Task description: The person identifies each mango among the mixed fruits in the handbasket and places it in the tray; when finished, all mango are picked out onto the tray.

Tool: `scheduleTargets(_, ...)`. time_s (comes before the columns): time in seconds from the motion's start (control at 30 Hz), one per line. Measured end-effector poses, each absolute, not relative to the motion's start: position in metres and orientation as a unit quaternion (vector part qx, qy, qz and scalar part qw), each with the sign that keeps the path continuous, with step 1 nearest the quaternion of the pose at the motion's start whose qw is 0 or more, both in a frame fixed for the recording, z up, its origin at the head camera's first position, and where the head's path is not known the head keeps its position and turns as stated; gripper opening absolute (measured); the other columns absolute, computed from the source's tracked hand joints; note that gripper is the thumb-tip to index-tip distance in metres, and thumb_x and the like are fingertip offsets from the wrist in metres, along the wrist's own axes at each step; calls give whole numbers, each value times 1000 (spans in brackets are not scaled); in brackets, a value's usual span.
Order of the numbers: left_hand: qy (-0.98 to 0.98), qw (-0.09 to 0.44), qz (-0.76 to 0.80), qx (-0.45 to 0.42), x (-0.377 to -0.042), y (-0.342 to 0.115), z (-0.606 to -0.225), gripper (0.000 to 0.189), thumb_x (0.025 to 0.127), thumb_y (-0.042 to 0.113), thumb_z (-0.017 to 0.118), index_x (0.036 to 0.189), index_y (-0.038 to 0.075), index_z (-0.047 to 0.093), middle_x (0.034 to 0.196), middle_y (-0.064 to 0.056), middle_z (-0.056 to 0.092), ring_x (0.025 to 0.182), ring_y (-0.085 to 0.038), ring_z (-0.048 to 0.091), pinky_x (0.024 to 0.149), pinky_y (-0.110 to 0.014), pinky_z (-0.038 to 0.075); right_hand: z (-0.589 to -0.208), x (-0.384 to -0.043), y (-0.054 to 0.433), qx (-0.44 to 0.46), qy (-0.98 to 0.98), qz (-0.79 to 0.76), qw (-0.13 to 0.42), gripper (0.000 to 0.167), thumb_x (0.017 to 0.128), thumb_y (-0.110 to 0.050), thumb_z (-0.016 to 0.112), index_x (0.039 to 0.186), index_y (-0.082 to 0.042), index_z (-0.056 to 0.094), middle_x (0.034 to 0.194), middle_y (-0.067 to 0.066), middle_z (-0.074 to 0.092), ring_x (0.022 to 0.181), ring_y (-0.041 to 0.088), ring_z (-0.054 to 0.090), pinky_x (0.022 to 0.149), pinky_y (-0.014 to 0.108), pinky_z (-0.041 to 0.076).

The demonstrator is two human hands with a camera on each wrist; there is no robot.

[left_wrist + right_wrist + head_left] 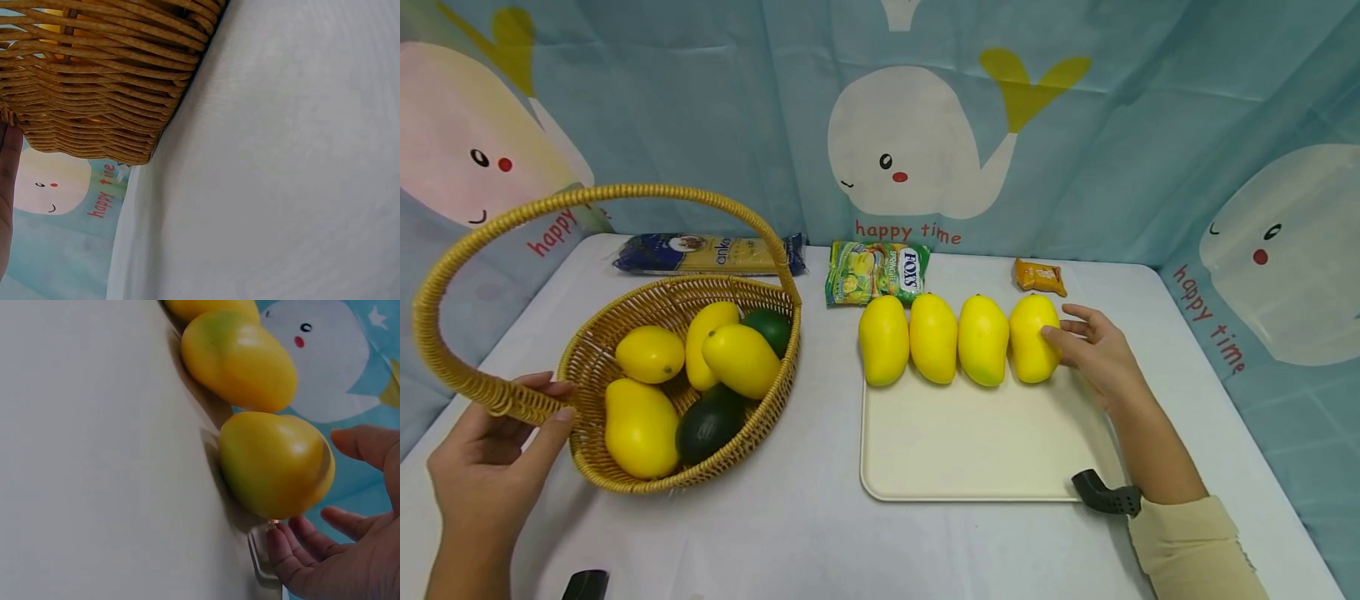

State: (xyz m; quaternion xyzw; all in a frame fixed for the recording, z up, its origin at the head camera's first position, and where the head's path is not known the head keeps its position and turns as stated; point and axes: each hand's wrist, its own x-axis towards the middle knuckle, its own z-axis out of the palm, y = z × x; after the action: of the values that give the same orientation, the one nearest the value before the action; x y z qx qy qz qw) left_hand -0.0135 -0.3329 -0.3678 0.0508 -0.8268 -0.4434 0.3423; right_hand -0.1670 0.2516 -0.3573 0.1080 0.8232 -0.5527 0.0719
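Note:
On the left, my left hand (497, 458) grips the lower end of the wicker basket's handle (523, 400), thumb on one side and fingers on the other. The basket (778, 408) holds several yellow mangoes (640, 429), a lemon (651, 354) and dark green avocados (709, 425). Its woven side (100, 81) fills the upper corner of the left wrist view. Along the back of a cream tray (977, 450) lies a row of yellow mangoes (883, 342). My right hand (1097, 354) is at the rightmost mango (275, 465), its thumb and loosely bent fingers spread around it.
Behind the basket lies a pasta packet (707, 254). A green Fox's candy bag (876, 273) and a small orange packet (1040, 277) lie behind the mangoes. A whale-print curtain (700, 108) borders the white tabletop (760, 533).

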Motion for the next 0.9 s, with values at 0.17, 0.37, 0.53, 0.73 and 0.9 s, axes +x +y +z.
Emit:
scheduleTargets(0.17, -827, 343, -442, 50, -14, -334, -368, 45, 81, -23, 65, 124, -12, 61, 113, -7, 69, 102, -10, 66, 91, -12, 49, -358, -167, 251, 103, 828, -546, 76, 78, 96, -37, 68, 157, -9, 29, 141, 18, 41, 109, 23, 50, 82, 20, 56)
scheduleTargets(0.37, -829, 341, -439, 55, -13, -332, -368, 45, 81, -22, 66, 125, -11, 61, 114, -7, 69, 103, -10, 66, 91, -12, 49, -358, -168, 250, 110, 827, -546, 81, 77, 96, -37, 69, 157, -9, 30, 139, 17, 42, 108, 23, 50, 84, 21, 56)
scheduleTargets(0.53, -831, 339, -438, 60, -13, -332, -367, 45, 82, -21, 66, 125, -11, 62, 114, -6, 69, 103, -9, 66, 91, -12, 49, -356, -167, 252, 104, 831, -542, 68, 77, 96, -37, 67, 157, -8, 30, 142, 17, 42, 112, 24, 50, 88, 23, 55)
scheduleTargets(0.73, -828, 342, -441, 51, -13, -332, -367, 44, 81, -22, 66, 124, -12, 61, 113, -6, 70, 102, -9, 66, 91, -11, 49, -346, -162, 252, 96, 854, -511, 10, 74, 97, -40, 65, 156, -10, 33, 148, 17, 43, 128, 31, 45, 105, 42, 46)
scheduleTargets(0.9, -828, 343, -440, 50, -12, -331, -365, 43, 82, -22, 66, 124, -12, 61, 113, -6, 70, 102, -9, 66, 91, -12, 49, -329, -154, 232, 50, 866, -496, -45, 68, 97, -36, 67, 153, -10, 39, 147, 14, 45, 129, 31, 46, 108, 44, 44)
